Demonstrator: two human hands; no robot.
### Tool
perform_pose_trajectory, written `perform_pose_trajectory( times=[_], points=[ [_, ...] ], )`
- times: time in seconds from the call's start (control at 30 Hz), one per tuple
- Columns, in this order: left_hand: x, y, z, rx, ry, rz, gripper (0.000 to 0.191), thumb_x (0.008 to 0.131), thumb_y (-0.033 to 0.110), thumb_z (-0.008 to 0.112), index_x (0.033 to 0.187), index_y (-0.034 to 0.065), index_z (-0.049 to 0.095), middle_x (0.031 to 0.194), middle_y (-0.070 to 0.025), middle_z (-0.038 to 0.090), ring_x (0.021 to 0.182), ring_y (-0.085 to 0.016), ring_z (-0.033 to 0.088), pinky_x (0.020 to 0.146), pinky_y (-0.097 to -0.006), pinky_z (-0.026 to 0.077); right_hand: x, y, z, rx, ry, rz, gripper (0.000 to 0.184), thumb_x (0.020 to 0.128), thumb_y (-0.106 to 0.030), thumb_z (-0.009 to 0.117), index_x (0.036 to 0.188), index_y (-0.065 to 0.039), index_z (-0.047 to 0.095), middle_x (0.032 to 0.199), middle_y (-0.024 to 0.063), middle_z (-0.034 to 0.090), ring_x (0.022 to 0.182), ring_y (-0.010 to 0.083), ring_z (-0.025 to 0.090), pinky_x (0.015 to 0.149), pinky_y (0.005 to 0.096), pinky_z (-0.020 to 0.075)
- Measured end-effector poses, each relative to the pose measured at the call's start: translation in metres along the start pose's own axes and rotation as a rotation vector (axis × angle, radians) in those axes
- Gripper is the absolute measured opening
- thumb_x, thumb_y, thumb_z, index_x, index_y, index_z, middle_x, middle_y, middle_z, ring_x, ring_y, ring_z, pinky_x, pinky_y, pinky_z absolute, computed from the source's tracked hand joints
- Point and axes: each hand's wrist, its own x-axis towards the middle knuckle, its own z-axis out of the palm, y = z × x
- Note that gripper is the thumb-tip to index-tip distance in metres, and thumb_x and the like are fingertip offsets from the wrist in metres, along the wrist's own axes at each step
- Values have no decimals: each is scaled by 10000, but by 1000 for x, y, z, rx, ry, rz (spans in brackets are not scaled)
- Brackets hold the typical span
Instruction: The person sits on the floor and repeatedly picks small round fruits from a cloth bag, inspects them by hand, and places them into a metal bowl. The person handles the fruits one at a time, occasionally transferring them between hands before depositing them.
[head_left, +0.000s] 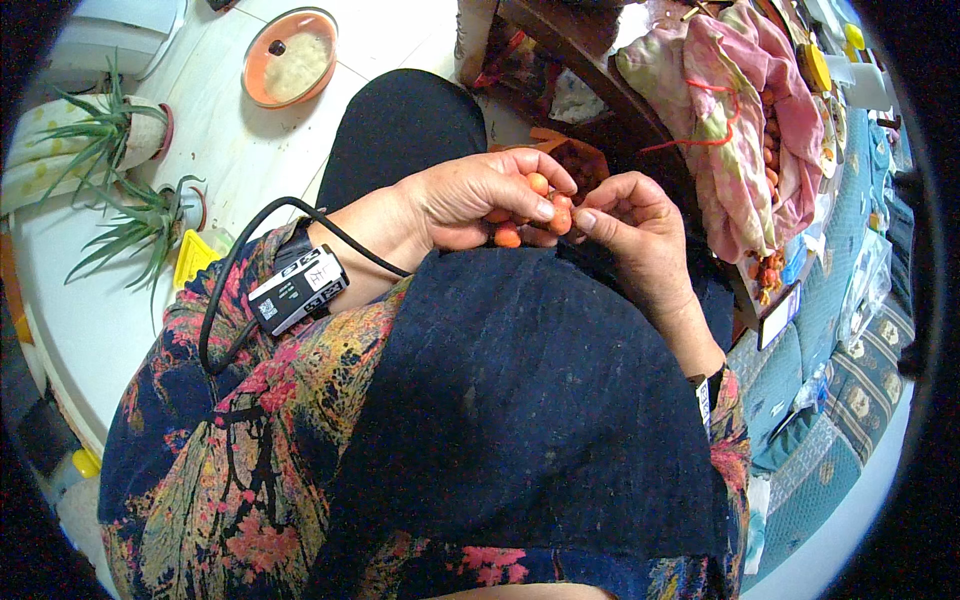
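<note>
Several small, round, orange-red balls, which look like fruits, are in my left hand (487, 199) above my lap. One ball (561, 217) shows past the left thumb tip, another (537, 182) sits between thumb and fingers, and a third (507, 235) hangs at the lower edge of the palm. My right hand (637, 225) meets the left one, its thumb and forefinger pinched at the right side of the foremost ball. Whatever lies right between those fingertips is hidden. Dark apron cloth (540, 375) spreads below both hands.
Pink patterned cloth (720, 142) on the right wraps more reddish balls (771, 150); a red cord (705, 142) trails from it. An orange bowl (259, 71) with pale contents stands on the tiled floor. Spiky potted plants (112, 135) are at left. A black cable (259, 214) loops over my left forearm.
</note>
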Motion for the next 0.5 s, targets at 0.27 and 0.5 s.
perform_pose_trajectory(
  times=[0.27, 0.5],
  points=[
    [-2, 2, 0, -6, -7, -5, 349, 818, 52, 683, 1133, 47, 535, 943, -99, 666, 762, -206, 661, 620, -232, 548, -2, -1, -1, -17, -9, -40, 184, 807, -25, 769, 923, -45, 628, 853, 12, 667, 775, 85, 623, 717, 233, 520],
    [-1, 3, 3, -38, -12, 12, 371, 801, 7, 686, 1127, 39, 513, 932, -114, 671, 751, -207, 662, 613, -240, 544, -1, -2, -2, -85, -29, -71, 195, 782, -26, 786, 911, -54, 642, 865, 3, 664, 801, 81, 611, 755, 233, 508]
  ],
)
